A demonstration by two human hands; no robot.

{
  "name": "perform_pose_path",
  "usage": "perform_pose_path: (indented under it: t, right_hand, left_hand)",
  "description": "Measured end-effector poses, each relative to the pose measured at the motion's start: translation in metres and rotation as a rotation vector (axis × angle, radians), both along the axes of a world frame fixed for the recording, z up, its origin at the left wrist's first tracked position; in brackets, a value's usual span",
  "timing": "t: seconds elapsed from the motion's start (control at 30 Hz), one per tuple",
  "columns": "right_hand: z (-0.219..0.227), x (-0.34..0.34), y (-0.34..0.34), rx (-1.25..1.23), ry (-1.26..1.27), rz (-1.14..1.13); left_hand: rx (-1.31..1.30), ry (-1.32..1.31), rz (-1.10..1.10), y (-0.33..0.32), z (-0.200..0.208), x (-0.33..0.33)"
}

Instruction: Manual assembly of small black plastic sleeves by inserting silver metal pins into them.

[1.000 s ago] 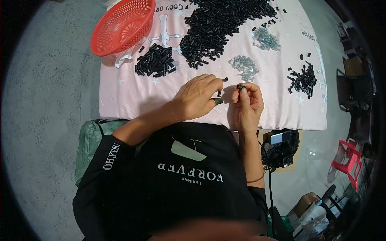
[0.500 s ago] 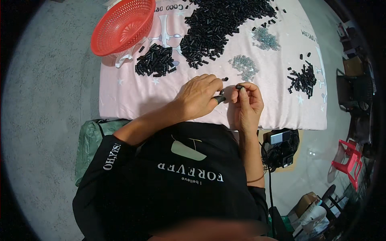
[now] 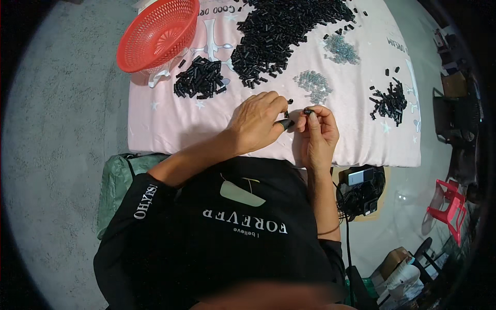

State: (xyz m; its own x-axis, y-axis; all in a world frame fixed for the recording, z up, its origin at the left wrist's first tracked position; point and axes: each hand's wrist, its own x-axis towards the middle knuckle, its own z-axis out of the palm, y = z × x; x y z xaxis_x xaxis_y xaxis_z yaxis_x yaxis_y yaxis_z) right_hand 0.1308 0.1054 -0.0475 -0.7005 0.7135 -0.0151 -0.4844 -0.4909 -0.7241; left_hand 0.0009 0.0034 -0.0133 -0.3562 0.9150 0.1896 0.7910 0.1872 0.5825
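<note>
My left hand (image 3: 259,118) is over the near part of the cloth, fingers bent. A black cover (image 3: 287,124) sits on its thumb tip, and a small dark piece (image 3: 287,114) shows between thumb and forefinger, too little visible to name. Close by on its right, my right hand (image 3: 320,135) pinches a small black tube (image 3: 308,111) between thumb and fingers. One loose black piece (image 3: 290,102) lies just beyond the left fingertips. Past the hands lies a patch of tiny clear, glassy-looking parts (image 3: 314,87).
A large heap of black tubes (image 3: 279,36) covers the far middle of the pink cloth (image 3: 175,121). Smaller black piles lie left (image 3: 199,78) and right (image 3: 391,103). A second clear patch (image 3: 341,50) lies farther back. A red plastic basket (image 3: 155,39) stands far left.
My left hand has shifted slightly right, its thumb and the dark piece nearer my right hand. The right hand stays almost still, with the black tube in its pinch.
</note>
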Motion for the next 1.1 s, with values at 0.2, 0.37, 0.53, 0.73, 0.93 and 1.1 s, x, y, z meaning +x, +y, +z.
perform_pose_path:
  t: [0.2, 0.37, 0.53, 0.73, 0.93, 1.1]
  right_hand:
    - [-0.007, 0.001, 0.002, 0.04, -0.017, 0.022]
    - [-0.005, 0.003, 0.003, 0.028, -0.023, 0.026]
    - [-0.004, 0.003, 0.004, 0.044, -0.06, 0.028]
    - [-0.004, 0.003, 0.003, -0.002, 0.019, 0.056]
    - [-0.002, 0.003, 0.003, 0.0, -0.026, 0.052]
    - [-0.003, 0.002, 0.003, -0.028, 0.017, 0.064]
  left_hand:
    - [-0.035, 0.059, 0.029, 0.003, 0.002, 0.0]
    - [-0.064, 0.038, 0.006, -0.002, 0.0, 0.0]
    - [0.064, -0.01, -0.028, -0.006, -0.003, -0.002]
    - [0.123, -0.31, -0.068, -0.002, 0.021, 0.004]
    - [0.115, -0.414, -0.079, 0.003, 0.021, 0.003]
    - [0.114, -0.493, -0.05, 0.006, 0.027, 0.005]
